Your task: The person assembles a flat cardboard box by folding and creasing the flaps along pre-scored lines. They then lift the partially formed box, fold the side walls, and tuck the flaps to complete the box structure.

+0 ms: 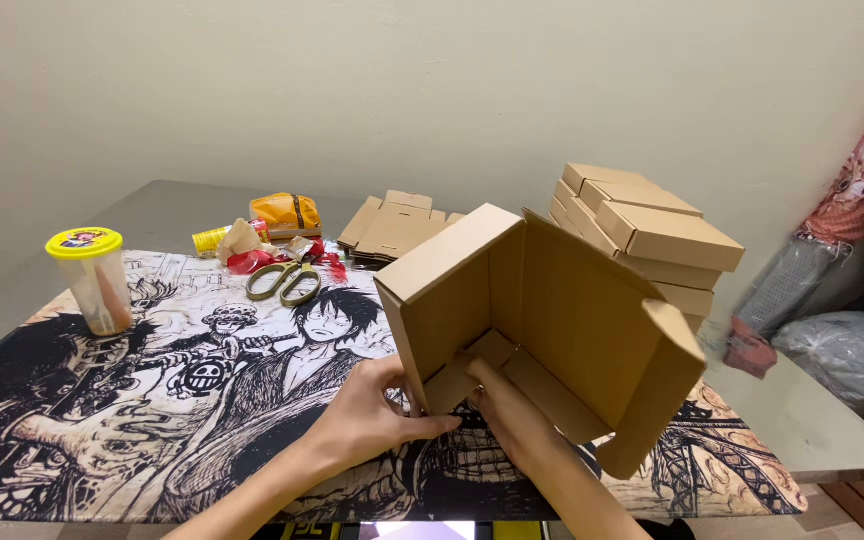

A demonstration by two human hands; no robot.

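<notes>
A brown cardboard box [552, 310], half folded, stands tilted on the printed table mat [152, 400] with its open side toward me. My left hand [377, 415] grips the box's near left corner from outside, thumb along the lower edge. Inside the box, my right hand [507, 410] presses its fingers on the inner bottom flaps.
A stack of finished brown boxes [642, 235] sits behind on the right. Flat unfolded box blanks [397, 225] lie at the back centre. Scissors [284, 282], red tape scraps [252, 260], a yellow packet [287, 212] and a yellow-lidded clear cup [92, 280] are on the left.
</notes>
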